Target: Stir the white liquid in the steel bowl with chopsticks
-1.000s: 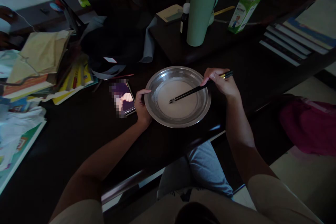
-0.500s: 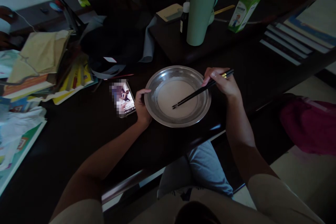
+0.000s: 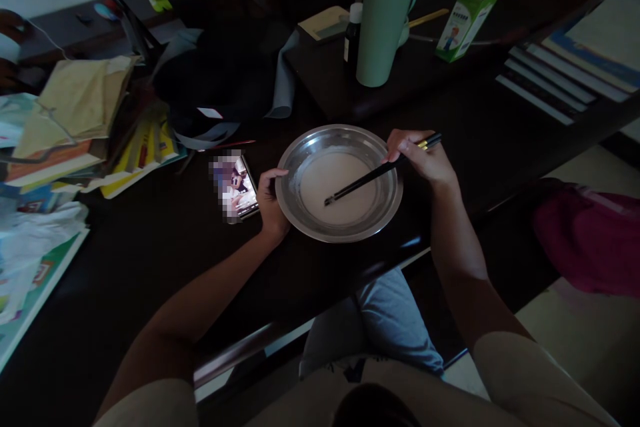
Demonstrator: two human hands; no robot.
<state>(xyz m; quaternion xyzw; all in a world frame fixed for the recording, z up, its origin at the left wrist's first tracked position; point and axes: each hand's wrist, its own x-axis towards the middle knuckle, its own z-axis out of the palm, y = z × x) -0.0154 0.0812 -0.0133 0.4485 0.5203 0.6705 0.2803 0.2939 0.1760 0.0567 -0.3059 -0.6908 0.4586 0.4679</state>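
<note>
A round metal basin (image 3: 390,203) holding pale, milky batter (image 3: 345,177) sits on the dark table near its front edge. My left hand (image 3: 270,203) grips the basin's left rim, thumb curled over the edge. My right hand (image 3: 423,157) is closed on a pair of black chopsticks (image 3: 370,177) above the right rim. Their tips dip into the batter near the middle of the basin.
A lit phone (image 3: 237,187) lies just left of the basin. A tall green bottle (image 3: 385,13), a small dark bottle (image 3: 351,37) and an open carton (image 3: 467,17) stand behind. Books (image 3: 565,73) are stacked at the right, papers and books (image 3: 85,127) at the left.
The chopstick tips have shifted about inside the batter, ending slightly left of half a second ago. My left hand and the basin have stayed in place.
</note>
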